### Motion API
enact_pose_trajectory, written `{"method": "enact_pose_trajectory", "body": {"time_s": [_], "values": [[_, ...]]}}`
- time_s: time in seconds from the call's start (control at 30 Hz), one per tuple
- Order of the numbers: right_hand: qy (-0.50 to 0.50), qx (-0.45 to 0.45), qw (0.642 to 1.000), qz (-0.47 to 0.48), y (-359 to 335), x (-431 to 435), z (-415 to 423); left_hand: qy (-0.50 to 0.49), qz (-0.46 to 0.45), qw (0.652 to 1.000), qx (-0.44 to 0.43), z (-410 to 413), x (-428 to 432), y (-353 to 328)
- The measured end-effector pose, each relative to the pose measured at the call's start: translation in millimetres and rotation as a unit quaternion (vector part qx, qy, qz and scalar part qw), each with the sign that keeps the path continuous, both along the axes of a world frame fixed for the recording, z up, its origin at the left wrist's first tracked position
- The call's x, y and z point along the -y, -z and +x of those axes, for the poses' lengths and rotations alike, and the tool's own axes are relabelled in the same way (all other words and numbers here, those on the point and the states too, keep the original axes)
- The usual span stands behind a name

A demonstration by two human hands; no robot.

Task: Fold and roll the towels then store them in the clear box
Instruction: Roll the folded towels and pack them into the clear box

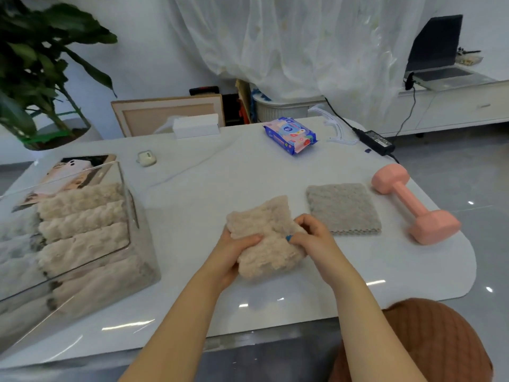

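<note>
Head view: both hands, left and right, grip the beige towel between them

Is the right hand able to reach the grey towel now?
Likely yes, once it lets go: the right hand pinches the beige towel, but the grey towel lies just beside it, uncovered.

The clear box runs off the left edge; the plant is cropped too.

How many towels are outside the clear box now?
2. The left hand and right hand grip a beige fluffy towel; a grey folded square towel lies right of it. Its layers could hide another.
</note>
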State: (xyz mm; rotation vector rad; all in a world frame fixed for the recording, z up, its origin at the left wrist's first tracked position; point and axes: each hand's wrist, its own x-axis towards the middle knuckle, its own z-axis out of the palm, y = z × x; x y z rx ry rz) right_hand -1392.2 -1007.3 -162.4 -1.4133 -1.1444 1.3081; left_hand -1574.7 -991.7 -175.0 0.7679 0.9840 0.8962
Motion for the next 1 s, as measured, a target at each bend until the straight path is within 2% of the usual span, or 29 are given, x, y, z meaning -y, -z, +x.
{"method": "enact_pose_trajectory", "body": {"time_s": [0.1, 0.17, 0.23, 0.3, 0.37, 0.47, 0.53, 0.63, 0.73, 0.8, 0.9, 1.0], "values": [[-0.052, 0.11, 0.991, -0.053, 10, -3, -26, -0.053, 0.066, 0.976, -0.203, -34, 8, 0], [-0.095, 0.183, 0.972, -0.115, 15, -4, -37, -0.056, 0.051, 0.958, -0.275, -48, 13, 7], [-0.109, 0.217, 0.957, -0.159, 13, -5, -47, -0.061, 0.025, 0.958, -0.279, -58, 19, 15], [-0.098, 0.213, 0.954, -0.184, 7, -5, -53, -0.074, 0.012, 0.961, -0.265, -59, 24, 17], [-0.078, 0.199, 0.956, -0.201, 4, -4, -59, -0.067, 0.029, 0.949, -0.307, -60, 26, 20], [-0.069, 0.234, 0.953, -0.18, 10, -1, -65, -0.053, 0.058, 0.922, -0.38, -55, 31, 24], [-0.069, 0.246, 0.95, -0.18, 12, 2, -65, -0.056, 0.047, 0.932, -0.355, -55, 34, 28], [-0.078, 0.257, 0.942, -0.202, 6, 6, -59, -0.083, 0.034, 0.961, -0.262, -58, 38, 24], [-0.073, 0.245, 0.941, -0.221, 3, 6, -61, -0.075, 0.0, 0.975, -0.21, -60, 38, 17], [-0.065, 0.16, 0.953, -0.251, 5, 6, -65, -0.054, -0.052, 0.984, -0.162, -59, 40, 12], [-0.071, 0.021, 0.955, -0.286, 0, 12, -67, -0.021, -0.131, 0.99, -0.044, -62, 44, 0], [-0.11, -0.128, 0.955, -0.245, -15, 12, -65, -0.021, -0.102, 0.994, 0.013, -74, 40, -17]]}}
